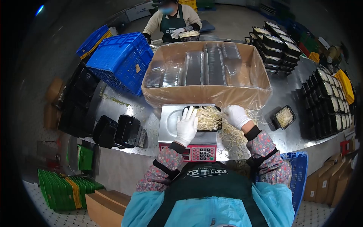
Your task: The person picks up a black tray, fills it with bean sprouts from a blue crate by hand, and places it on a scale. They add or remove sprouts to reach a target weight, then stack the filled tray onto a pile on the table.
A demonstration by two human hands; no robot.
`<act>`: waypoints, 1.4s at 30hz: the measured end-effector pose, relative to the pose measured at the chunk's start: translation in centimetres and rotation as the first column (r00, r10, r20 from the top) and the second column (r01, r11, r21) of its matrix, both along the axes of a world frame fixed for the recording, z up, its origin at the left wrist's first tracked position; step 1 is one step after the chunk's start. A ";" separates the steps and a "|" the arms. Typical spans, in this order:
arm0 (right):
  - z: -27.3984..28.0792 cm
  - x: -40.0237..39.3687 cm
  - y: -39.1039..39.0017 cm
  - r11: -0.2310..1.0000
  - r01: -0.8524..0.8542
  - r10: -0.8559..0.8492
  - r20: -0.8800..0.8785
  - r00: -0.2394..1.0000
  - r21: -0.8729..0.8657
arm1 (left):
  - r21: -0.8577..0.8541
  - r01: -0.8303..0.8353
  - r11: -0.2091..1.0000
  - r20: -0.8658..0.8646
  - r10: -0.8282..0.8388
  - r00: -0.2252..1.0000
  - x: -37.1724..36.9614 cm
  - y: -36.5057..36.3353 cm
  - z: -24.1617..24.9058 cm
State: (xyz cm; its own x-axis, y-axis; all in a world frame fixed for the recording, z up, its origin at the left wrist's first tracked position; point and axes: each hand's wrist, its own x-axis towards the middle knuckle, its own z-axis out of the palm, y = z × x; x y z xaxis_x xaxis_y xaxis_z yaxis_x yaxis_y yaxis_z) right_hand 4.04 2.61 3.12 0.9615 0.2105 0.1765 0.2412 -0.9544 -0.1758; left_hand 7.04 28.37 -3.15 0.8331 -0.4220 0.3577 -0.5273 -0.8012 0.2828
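A black tray of bean sprouts [207, 118] rests on the scale [169, 130], which has a red keypad front. My left hand [186, 127], in a white glove, lies with fingers stretched out over the tray's left end. At the tray's right edge is my right hand [237, 116], also gloved, its fingers closed on some bean sprouts; how many is hidden. Below and beside it, a loose heap of sprouts [233, 138] spreads over the metal table to the right of the scale.
A lined cardboard box [208, 94] of clear plastic lids stands behind the scale. Blue crates [119, 60] and black trays [127, 130] are left. A filled tray [284, 117] and stacked filled trays [325, 102] are right. A co-worker [172, 22] holds a tray opposite.
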 end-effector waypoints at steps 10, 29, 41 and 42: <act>1.6 -5.2 -11.0 0.564 0.348 -0.217 -0.272 0.938 0.749 | -0.527 0.063 0.847 -0.102 -0.137 0.985 0.9 2.5 3.3; 8.3 -0.9 -1.5 0.724 -0.145 0.083 0.124 0.989 0.674 | -0.868 -0.129 0.479 -0.243 -0.183 0.953 1.9 9.1 6.8; -2.3 2.2 3.8 0.965 -0.163 0.165 0.005 0.986 0.208 | 0.064 0.251 0.966 0.076 -0.255 0.964 0.5 0.7 1.1; -2.4 2.1 3.7 0.961 -0.127 0.132 -0.004 0.991 0.246 | 0.131 0.228 0.965 0.088 -0.241 0.967 0.6 0.6 0.9</act>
State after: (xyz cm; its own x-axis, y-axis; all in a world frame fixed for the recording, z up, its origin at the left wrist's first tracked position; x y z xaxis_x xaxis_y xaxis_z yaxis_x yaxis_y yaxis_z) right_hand 6.09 6.26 0.70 0.9328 0.2862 0.2192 0.3540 -0.8423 -0.4065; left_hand 7.67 29.02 -2.24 0.6673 -0.6459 0.3708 -0.7256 -0.6761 0.1279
